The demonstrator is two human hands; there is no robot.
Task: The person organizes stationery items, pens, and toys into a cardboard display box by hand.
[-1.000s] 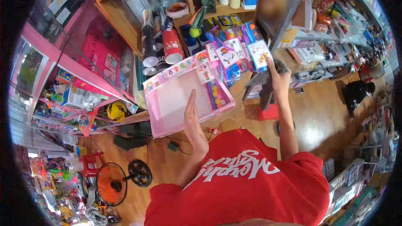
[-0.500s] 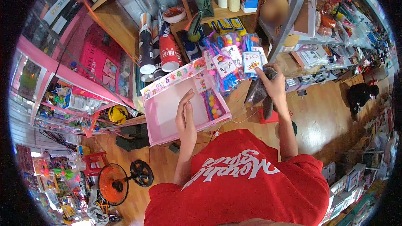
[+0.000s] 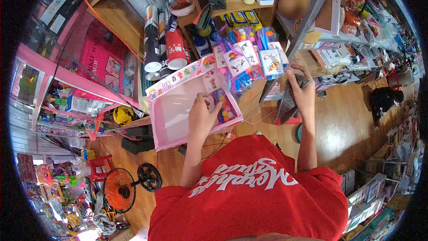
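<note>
My left hand [image 3: 205, 115] is over the pink display box [image 3: 166, 136], its thumb apart from the bent fingers. The fingertips are right at a clear packet of coloured pompoms [image 3: 226, 112] in the box's right side. In my right hand [image 3: 304, 93] is a bunched dark grey cloth [image 3: 290, 102], gripped between thumb and fingers. Just left of that hand, several clear craft packets [image 3: 244, 58] with picture cards and bright pieces lie heaped behind the box.
Black and red tubes [image 3: 177, 47] stand on the wooden shelf behind the box. A metal shelf post [image 3: 307, 15] rises near my right hand. An orange fan [image 3: 119, 190] stands on the floor at the lower left. Stocked shelves line the right side.
My left hand has come down from an upright, raised pose to the pompom packet in the box. My right hand has shifted slightly to the right with the grey cloth.
</note>
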